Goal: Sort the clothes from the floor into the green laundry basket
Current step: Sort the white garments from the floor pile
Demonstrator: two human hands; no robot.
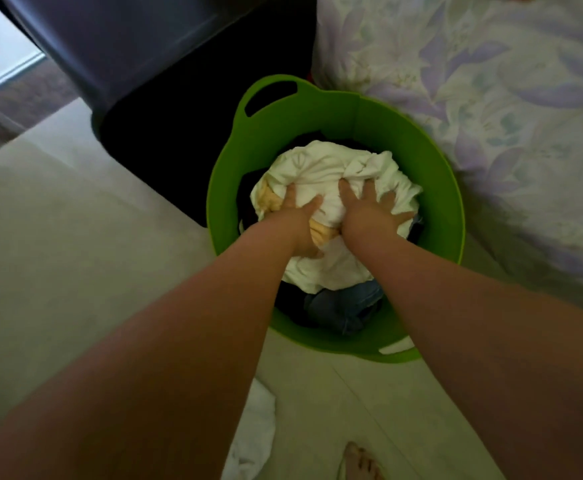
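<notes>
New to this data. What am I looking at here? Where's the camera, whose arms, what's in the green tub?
One picture, from a wide-angle camera worn on a person's head, looking down. No robot: the bare arms are the wearer's. The left hand and right hand press with spread fingers on a white garment atop the pile in the green laundry basket. A yellow cloth and blue jeans show beneath. A white cloth lies on the floor near a bare foot. A floral bedspread is at right.

A bright green laundry basket [335, 112] is seen. A white garment [321, 168], a pale yellow cloth [271, 199] and a blue denim piece [345, 306] are shown. The bedspread [491, 98] is patterned with lilac leaves on white.
</notes>
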